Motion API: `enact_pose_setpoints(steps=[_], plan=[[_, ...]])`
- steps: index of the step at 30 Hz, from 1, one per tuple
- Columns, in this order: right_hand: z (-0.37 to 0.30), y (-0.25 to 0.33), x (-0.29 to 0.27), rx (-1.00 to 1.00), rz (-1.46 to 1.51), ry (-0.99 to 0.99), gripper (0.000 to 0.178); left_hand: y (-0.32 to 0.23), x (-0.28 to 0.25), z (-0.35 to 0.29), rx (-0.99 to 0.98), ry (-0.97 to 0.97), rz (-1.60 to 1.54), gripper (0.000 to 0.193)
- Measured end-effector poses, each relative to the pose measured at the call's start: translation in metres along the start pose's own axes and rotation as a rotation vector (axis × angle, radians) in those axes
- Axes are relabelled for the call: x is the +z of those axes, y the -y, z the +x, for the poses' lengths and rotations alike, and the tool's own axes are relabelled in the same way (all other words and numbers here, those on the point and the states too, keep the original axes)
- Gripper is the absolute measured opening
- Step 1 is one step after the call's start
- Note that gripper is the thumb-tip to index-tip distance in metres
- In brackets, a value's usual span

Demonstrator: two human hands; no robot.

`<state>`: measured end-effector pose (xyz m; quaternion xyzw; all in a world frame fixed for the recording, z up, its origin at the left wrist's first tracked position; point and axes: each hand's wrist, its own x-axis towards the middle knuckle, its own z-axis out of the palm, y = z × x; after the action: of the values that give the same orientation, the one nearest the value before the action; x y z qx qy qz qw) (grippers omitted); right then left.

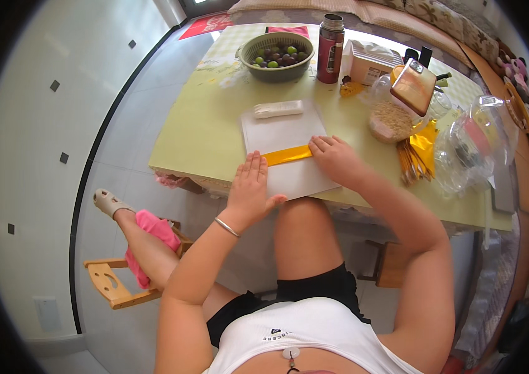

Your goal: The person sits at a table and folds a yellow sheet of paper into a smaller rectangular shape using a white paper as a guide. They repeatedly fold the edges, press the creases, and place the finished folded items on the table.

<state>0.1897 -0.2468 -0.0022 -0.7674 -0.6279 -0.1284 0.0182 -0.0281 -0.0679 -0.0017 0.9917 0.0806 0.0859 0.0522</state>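
Observation:
A shiny gold strip (287,155), like ribbon or foil, lies flat across a white board or sheet (283,132) at the table's near edge. My left hand (251,189) rests palm down with fingers stretched out, fingertips at the strip's left end and thumb pointing right. At the other end, my right hand (337,159) lies with its fingers flat over the strip. Both hands press from above, and neither grasps anything. Beyond the strip, on the upper part of the board, lies a whitish elongated object (278,110) whose kind I cannot make out.
Toward the back stand a basket of grapes (277,59), a dark red thermos (330,50) and a tissue box (373,61). To the right are a raised phone (413,87), a bag of tan pieces (391,121), gold-wrapped sticks (415,161) and crumpled clear plastic (473,146).

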Motion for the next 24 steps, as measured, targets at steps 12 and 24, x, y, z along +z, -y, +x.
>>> enact_pose_setpoints(steps=[12, 24], plan=[[0.035, -0.012, -0.021, 0.063, 0.181, -0.087, 0.025, -0.018, -0.019, 0.08, 0.084, -0.273, 0.097, 0.016], [0.007, -0.032, 0.013, 0.158, 1.163, -0.648, 0.106, 0.037, -0.076, 0.07, 0.145, -0.095, -1.217, 0.019]])
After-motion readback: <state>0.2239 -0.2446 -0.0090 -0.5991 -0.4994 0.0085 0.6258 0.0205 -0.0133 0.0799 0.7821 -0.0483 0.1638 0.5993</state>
